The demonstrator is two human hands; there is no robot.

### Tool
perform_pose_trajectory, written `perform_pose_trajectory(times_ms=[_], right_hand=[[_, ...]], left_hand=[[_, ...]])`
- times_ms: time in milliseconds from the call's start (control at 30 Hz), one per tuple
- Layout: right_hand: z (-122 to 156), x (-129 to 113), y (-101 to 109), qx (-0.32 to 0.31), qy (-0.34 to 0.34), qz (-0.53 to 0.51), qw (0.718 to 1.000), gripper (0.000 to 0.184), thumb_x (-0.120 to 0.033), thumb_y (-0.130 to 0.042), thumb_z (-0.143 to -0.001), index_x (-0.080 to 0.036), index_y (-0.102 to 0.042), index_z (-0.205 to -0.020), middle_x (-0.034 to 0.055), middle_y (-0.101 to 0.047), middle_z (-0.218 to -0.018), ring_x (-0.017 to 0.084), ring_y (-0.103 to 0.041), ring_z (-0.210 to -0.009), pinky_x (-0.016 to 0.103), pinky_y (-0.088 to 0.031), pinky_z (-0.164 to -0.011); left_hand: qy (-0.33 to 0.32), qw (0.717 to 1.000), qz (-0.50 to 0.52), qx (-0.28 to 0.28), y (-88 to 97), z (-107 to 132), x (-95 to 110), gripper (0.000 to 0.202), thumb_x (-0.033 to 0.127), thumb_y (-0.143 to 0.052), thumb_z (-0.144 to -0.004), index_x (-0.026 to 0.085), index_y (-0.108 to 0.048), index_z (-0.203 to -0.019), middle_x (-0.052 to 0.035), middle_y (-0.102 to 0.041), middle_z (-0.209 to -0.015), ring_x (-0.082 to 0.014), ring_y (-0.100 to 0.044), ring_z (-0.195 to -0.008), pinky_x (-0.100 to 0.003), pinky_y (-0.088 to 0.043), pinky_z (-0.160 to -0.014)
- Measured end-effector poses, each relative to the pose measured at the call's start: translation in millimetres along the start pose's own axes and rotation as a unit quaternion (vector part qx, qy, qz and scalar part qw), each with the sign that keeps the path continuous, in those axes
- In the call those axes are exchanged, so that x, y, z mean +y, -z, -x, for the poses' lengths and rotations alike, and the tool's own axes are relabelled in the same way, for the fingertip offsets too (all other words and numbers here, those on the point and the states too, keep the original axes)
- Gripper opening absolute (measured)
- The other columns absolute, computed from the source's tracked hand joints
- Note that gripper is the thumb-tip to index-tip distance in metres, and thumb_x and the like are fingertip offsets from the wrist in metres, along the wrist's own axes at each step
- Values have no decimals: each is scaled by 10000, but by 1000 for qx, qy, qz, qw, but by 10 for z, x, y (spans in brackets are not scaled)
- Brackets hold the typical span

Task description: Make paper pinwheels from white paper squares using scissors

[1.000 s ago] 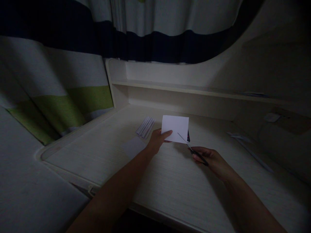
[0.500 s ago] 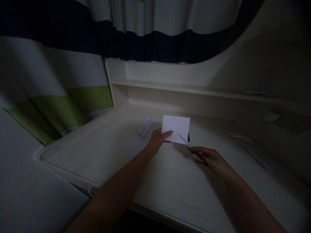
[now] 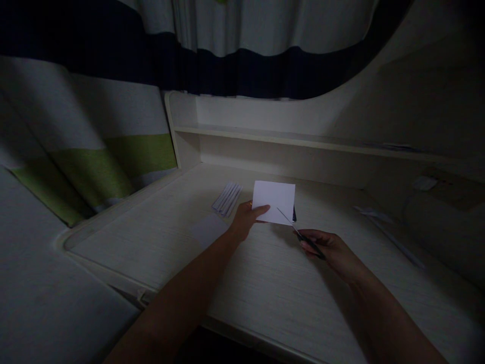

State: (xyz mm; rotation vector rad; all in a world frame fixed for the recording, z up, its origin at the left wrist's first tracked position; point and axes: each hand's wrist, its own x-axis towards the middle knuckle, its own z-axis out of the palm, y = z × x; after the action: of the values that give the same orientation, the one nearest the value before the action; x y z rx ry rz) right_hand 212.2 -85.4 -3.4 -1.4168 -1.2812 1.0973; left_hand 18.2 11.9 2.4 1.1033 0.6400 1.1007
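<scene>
A white square sheet of paper [image 3: 273, 194] is held above the desk by my left hand [image 3: 246, 217], thumb on top and fingers beneath. My right hand [image 3: 322, 242] grips black-handled scissors [image 3: 310, 245], seen nearly edge-on. One thin blade lies over the sheet's lower right part and points up and left; whether the other blade is underneath, I cannot tell. A small dark object [image 3: 294, 214] shows partly behind the sheet's right edge. Left of my left hand lie several narrow white paper strips [image 3: 226, 198] and another pale sheet [image 3: 208, 229].
The pale desk [image 3: 261, 283] has a raised shelf [image 3: 280, 136] along its back. Near the right wall lie a long pale strip [image 3: 394, 242] and a board-like panel [image 3: 450, 187]. Striped curtains [image 3: 132, 156] hang at the left and back. The light is dim.
The sheet's right edge has shifted very slightly to the left. Both hands and the scissors are almost where they were.
</scene>
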Motion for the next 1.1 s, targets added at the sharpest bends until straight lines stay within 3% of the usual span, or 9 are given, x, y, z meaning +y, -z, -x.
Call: perform_pose_trajectory(times_ms=[533,1100], right_hand=[[14,4,-5,9,12,6,1000,336,-347,-719,-545,-234,-690,-861,3,-635,-685,111,-502,-561,255,-394,-521],[23,-56,-32,6,-1,-14,1000,300,-330,-736,-510,-251,-698,-797,-28,-563,-553,86,-423,-475,246,-333,-473]], left_hand=[[-6,1000,-12,-4,3,18,13,361,311,-687,-601,103,-640,-892,-116,-659,-899,-209,-622,-771,-363,-505,-701],[-5,1000,-18,-1,0,7,7,359,299,-680,-609,94,-635,-901,-129,-651,-921,-213,-622,-784,-357,-513,-690]])
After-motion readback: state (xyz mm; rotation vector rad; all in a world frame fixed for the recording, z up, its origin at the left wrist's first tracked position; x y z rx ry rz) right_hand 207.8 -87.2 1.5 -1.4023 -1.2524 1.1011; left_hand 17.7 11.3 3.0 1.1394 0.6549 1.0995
